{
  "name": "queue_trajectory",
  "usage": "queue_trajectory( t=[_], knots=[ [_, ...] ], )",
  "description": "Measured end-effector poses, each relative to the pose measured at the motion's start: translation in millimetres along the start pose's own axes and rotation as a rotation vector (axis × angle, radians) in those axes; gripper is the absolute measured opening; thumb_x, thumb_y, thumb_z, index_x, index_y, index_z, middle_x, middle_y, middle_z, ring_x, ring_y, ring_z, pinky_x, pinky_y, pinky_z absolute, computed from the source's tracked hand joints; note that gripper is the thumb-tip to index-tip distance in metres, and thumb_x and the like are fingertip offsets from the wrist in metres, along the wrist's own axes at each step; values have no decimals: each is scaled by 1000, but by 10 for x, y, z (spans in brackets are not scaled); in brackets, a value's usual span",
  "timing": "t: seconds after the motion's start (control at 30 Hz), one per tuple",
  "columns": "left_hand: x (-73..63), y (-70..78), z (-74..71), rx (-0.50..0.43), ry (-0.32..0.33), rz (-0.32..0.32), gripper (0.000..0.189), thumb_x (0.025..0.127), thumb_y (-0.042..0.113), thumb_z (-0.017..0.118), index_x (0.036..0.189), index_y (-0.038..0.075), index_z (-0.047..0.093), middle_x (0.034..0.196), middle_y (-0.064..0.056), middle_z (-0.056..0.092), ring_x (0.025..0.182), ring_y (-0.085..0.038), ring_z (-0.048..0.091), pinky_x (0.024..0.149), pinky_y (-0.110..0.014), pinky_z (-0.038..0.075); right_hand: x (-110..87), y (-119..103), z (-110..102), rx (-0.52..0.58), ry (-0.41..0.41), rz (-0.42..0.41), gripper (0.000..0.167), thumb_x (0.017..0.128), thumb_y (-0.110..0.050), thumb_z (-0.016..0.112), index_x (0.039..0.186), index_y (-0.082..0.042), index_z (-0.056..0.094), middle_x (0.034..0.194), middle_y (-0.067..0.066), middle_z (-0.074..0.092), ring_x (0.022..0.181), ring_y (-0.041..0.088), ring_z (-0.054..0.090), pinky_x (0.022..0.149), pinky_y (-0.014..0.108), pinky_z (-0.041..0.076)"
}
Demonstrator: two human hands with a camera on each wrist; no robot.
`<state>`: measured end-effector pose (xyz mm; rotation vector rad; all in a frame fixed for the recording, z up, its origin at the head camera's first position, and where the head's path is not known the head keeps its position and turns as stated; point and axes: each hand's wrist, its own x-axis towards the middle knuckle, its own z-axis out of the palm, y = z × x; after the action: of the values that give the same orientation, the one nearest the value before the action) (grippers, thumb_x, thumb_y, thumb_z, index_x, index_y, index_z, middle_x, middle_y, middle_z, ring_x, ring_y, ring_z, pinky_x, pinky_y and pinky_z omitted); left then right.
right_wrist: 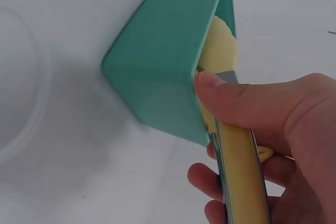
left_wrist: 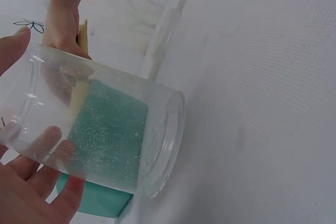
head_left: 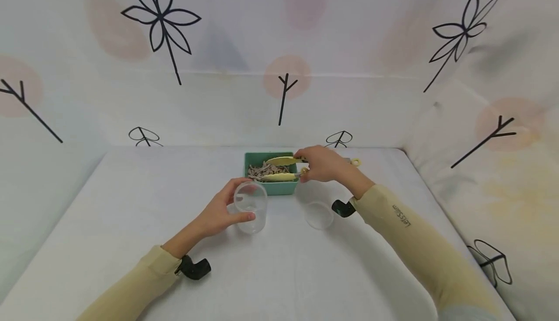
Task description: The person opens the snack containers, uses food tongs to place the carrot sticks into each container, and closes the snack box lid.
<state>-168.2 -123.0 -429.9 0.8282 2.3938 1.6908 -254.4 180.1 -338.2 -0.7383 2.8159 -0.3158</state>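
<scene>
My left hand (head_left: 217, 214) grips a clear plastic cup (head_left: 251, 214) near the front of a green rectangular box (head_left: 281, 189). In the left wrist view the cup (left_wrist: 121, 129) shows nothing inside; the green box shows through its wall. With my right hand (head_left: 324, 163) I hold yellow tongs (head_left: 280, 177), thumb pressed on one metal-edged arm in the right wrist view. The two tong heads are spread apart inside the box, over small grey-brown pieces (head_left: 267, 169). Nothing shows between the tong heads.
A second clear plastic cup (head_left: 319, 216) stands on the white-covered table (head_left: 262, 277), right of the held one and below my right wrist. Patterned cloth (head_left: 227, 102) hangs behind the table and at its sides. Both wrists carry small black devices (head_left: 195, 268).
</scene>
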Motion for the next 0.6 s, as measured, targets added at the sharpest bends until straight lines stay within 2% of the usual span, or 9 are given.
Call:
queue_trajectory(
  t=[0.13,0.33,0.47,0.6],
  knots=[
    [-3,-12,-13,13,16,-5,75,82,21,83,145,20,43,141,-1,52,131,-26,46,105,-56,39,30,-13,35,18,-2,5,58,81,-24,84,133,-10,63,124,9,66,93,21,62,83,44,51],
    [-4,-29,-33,21,32,2,72,83,19,83,145,21,46,140,-4,53,129,-27,47,104,-57,38,6,30,121,62,62,-4,53,79,-20,86,128,-12,68,105,6,72,79,14,63,72,38,52],
    [2,-44,-38,20,27,4,73,83,19,82,146,19,46,139,-5,54,127,-26,49,104,-56,39,-20,51,171,78,115,-13,47,78,-18,86,123,-13,71,88,-2,72,70,12,61,68,38,51],
    [2,-45,-41,27,25,-7,73,83,21,82,146,22,45,139,-1,54,127,-24,48,104,-55,40,-23,54,193,75,156,-18,43,79,-17,86,121,-13,73,81,-4,71,65,11,59,70,38,48]
  ],
)
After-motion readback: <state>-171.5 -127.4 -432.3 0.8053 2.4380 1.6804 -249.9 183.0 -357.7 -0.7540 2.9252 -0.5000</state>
